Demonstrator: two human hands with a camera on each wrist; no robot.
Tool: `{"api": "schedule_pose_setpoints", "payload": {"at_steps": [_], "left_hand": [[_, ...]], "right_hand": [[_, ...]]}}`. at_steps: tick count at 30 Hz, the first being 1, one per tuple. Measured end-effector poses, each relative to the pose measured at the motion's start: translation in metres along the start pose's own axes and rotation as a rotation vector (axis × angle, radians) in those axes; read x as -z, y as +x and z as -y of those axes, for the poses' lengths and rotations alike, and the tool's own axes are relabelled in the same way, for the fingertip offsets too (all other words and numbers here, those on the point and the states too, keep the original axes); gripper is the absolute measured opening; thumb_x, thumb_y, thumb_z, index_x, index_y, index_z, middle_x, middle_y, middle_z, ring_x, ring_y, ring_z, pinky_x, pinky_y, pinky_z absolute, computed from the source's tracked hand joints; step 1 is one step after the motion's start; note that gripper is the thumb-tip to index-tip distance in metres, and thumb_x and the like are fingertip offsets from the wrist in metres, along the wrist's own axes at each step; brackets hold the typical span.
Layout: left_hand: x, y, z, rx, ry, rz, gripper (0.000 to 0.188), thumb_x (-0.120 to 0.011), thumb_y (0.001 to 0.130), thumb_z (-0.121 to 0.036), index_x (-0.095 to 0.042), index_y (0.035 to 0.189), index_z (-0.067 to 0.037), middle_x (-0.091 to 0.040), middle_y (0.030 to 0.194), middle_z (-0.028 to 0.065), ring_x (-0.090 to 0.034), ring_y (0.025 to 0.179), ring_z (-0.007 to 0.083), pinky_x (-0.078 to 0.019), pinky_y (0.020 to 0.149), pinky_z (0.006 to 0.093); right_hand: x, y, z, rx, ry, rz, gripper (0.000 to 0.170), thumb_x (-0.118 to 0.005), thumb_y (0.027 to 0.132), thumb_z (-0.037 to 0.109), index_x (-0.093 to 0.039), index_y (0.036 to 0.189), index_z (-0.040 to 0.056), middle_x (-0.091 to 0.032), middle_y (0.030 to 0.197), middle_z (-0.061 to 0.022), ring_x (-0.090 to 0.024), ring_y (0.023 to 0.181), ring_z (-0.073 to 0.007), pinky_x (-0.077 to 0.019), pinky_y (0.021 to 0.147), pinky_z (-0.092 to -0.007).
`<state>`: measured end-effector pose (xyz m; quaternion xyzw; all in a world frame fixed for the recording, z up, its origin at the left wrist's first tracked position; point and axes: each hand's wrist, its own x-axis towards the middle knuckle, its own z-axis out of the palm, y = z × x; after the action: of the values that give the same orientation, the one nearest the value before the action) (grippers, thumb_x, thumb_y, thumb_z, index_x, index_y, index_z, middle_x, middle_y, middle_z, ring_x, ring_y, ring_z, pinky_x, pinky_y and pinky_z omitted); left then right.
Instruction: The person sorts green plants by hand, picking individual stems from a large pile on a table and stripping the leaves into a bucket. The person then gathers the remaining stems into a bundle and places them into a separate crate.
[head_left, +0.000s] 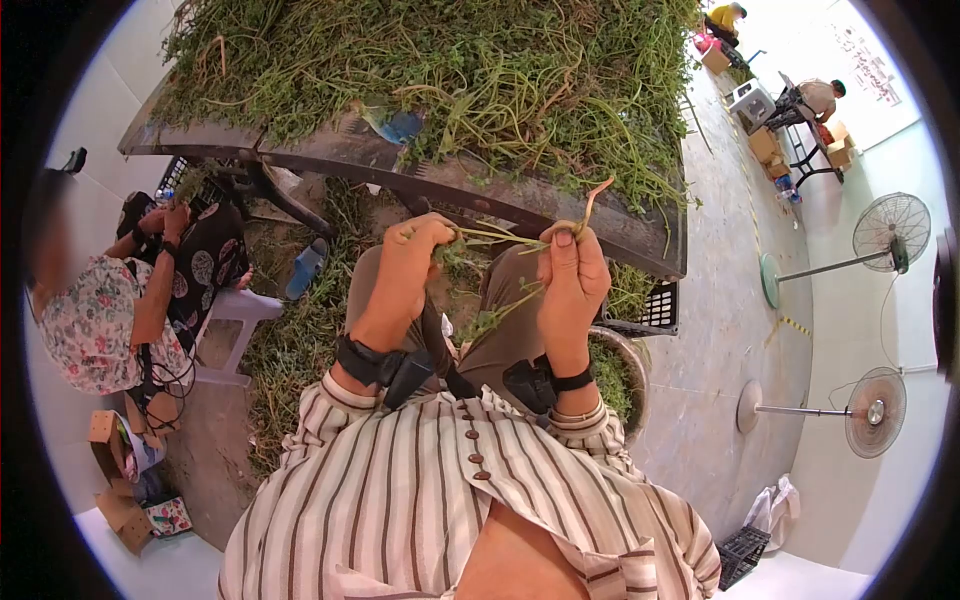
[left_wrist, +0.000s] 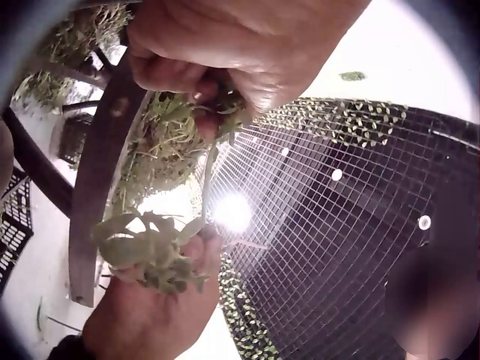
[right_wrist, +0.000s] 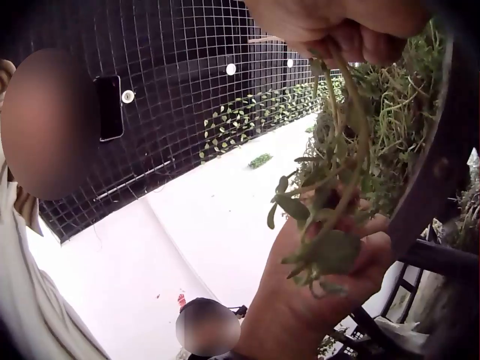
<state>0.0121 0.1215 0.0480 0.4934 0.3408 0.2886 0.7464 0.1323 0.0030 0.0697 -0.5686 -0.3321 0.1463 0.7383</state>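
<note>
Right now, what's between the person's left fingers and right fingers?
Thin green plant stems span the gap from the left fingers to the right fingers; the head view shows it.

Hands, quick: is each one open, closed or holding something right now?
Left hand: closed, gripping leafy green stems.
Right hand: closed, pinching leafy green stems too.

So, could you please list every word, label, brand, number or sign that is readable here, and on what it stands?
Fully readable: none.
Lettering on the pale wall, far upper right of the head view: too small and blurred to quote.
Cardboard boxes at lower left: no readable print.
Both wrist views: no readable text.
</note>
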Motion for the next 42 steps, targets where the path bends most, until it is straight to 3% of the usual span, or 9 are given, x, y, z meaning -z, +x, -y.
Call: {"api": "schedule_pose_setpoints", "payload": {"at_steps": [5,8,12,15,17,20,24,29,42], "left_hand": [[-0.007,-0.004,-0.005,0.117,-0.293,-0.084,0.01,-0.052,0.08,-0.014,-0.055,0.079,-0.005,-0.039,0.062,-0.0047,-0.025,0.047,0.0052,-0.0239,0.044,0.0217],[0.007,0.002,0.003,0.098,-0.319,0.004,0.009,-0.05,0.081,-0.014,-0.053,0.076,-0.007,-0.041,0.063,-0.0037,-0.026,0.048,0.0052,-0.0234,0.044,0.0219],[0.0,-0.001,-0.001,0.114,-0.426,-0.071,0.01,-0.048,0.082,-0.013,-0.049,0.074,-0.008,-0.04,0.062,-0.0033,-0.026,0.048,0.0052,-0.0235,0.043,0.0223],[0.018,0.005,0.004,0.079,-0.644,0.042,0.012,-0.048,0.084,-0.014,-0.047,0.074,-0.008,-0.037,0.061,-0.0037,-0.027,0.048,0.0051,-0.0233,0.042,0.0216],[0.051,0.016,-0.003,-0.053,-0.837,0.044,0.016,-0.047,0.086,-0.015,-0.045,0.071,-0.009,-0.034,0.06,-0.0045,-0.026,0.047,0.0051,-0.0227,0.041,0.0205],[0.051,0.01,-0.018,-0.067,-0.713,0.053,0.021,-0.047,0.09,-0.019,-0.045,0.07,-0.01,-0.034,0.059,-0.0052,-0.025,0.046,0.0037,-0.0216,0.04,0.0195],[0.014,0.001,-0.01,0.048,-0.409,0.011,0.019,-0.051,0.09,-0.021,-0.051,0.076,-0.007,-0.036,0.061,-0.0055,-0.027,0.046,0.002,-0.0215,0.04,0.0186],[-0.006,-0.011,-0.011,0.214,-0.276,0.351,0.025,-0.059,0.088,-0.018,-0.06,0.104,0.0,-0.037,0.058,-0.007,-0.028,0.045,0.0007,-0.0208,0.041,0.0171],[-0.022,-0.016,0.006,0.154,0.13,0.332,0.016,-0.059,0.086,-0.016,-0.063,0.091,-0.001,-0.05,0.064,-0.0056,-0.033,0.047,0.0002,-0.0246,0.043,0.0179]], "right_hand": [[0.0,-0.002,-0.002,-0.043,0.009,0.004,0.022,-0.049,0.095,0.022,-0.056,0.088,0.0023,-0.044,0.062,0.0027,-0.039,0.053,-0.0039,-0.0312,0.048,-0.0198],[0.002,-0.001,-0.001,-0.049,0.025,0.007,0.021,-0.049,0.095,0.021,-0.056,0.088,0.0024,-0.044,0.061,0.0027,-0.039,0.053,-0.004,-0.0312,0.048,-0.0198],[0.002,-0.002,-0.002,-0.058,0.021,0.003,0.021,-0.047,0.095,0.021,-0.055,0.089,0.0026,-0.044,0.061,0.0024,-0.039,0.053,-0.004,-0.0304,0.048,-0.0194],[0.006,0.002,0.002,-0.126,0.118,-0.053,0.021,-0.046,0.096,0.02,-0.054,0.087,0.0031,-0.041,0.059,0.0029,-0.035,0.051,-0.0038,-0.0275,0.046,-0.0199],[0.028,0.015,0.006,-0.151,0.253,-0.259,0.019,-0.047,0.095,0.02,-0.053,0.086,0.0045,-0.037,0.058,0.0041,-0.031,0.05,-0.0034,-0.0244,0.045,-0.0208],[0.046,0.022,-0.005,-0.074,0.329,-0.215,0.017,-0.048,0.095,0.019,-0.052,0.085,0.0058,-0.034,0.058,0.0054,-0.028,0.05,-0.0027,-0.0228,0.044,-0.0211],[0.033,0.016,-0.011,-0.161,0.371,-0.199,0.018,-0.049,0.095,0.02,-0.053,0.084,0.0051,-0.037,0.059,0.0054,-0.03,0.051,-0.0028,-0.0223,0.045,-0.0204],[0.029,0.011,-0.017,-0.138,0.356,-0.153,0.019,-0.05,0.094,0.021,-0.054,0.085,0.005,-0.038,0.059,0.0056,-0.03,0.05,-0.0031,-0.0221,0.045,-0.0202],[0.012,0.004,-0.01,-0.173,0.185,-0.081,0.022,-0.049,0.094,0.023,-0.055,0.084,0.0055,-0.042,0.057,0.0042,-0.036,0.05,-0.0029,-0.0258,0.046,-0.0186]]}}
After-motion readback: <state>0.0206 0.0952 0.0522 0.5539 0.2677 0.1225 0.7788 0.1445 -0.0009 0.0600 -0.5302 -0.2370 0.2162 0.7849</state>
